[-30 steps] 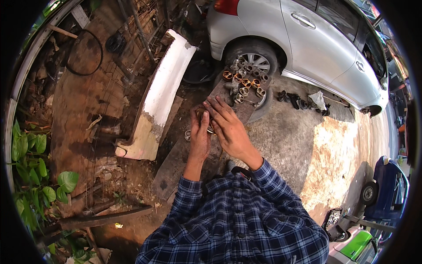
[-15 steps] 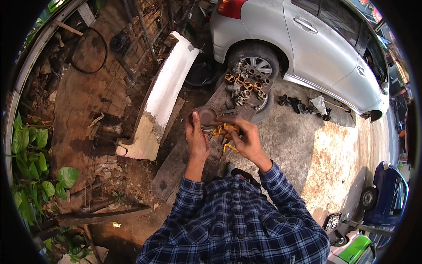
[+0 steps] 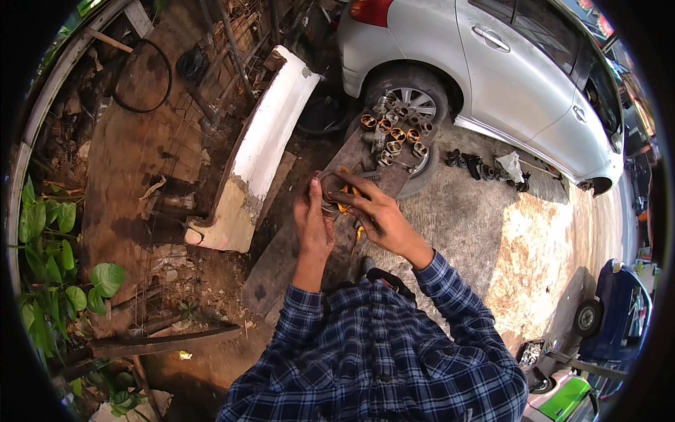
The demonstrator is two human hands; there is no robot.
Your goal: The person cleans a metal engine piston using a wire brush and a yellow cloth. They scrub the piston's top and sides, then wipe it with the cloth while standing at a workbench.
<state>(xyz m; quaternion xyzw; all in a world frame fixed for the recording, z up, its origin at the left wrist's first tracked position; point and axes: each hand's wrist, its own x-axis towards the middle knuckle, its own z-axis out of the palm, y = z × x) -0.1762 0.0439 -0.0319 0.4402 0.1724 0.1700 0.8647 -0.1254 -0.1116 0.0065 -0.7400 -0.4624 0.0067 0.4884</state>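
My left hand (image 3: 313,226) is wrapped round the side of a round, cup-shaped metal part (image 3: 329,186), its thumb lying along the rim. The fingers of my right hand (image 3: 385,219) reach to the cup's opening, pinching a crumpled orange-yellow rag (image 3: 346,190) against it. One end of the rag dangles below that hand. Beneath both hands lies a worn wooden plank (image 3: 271,278). On its far end sit several ring-shaped metal parts (image 3: 395,135), some orange inside. My fingers hide much of the cup's inside.
A silver car (image 3: 506,77) stands at the far right, its rear wheel (image 3: 411,98) beside the plank. A long white panel (image 3: 264,141) lies to the left. Dark parts (image 3: 474,167) line the concrete by the car. Leafy plants (image 3: 60,260) grow at the left edge.
My right hand has moved a little left, bringing the rag to the cup's opening. The cup has tilted, so its inside shows less. My left hand keeps its hold.
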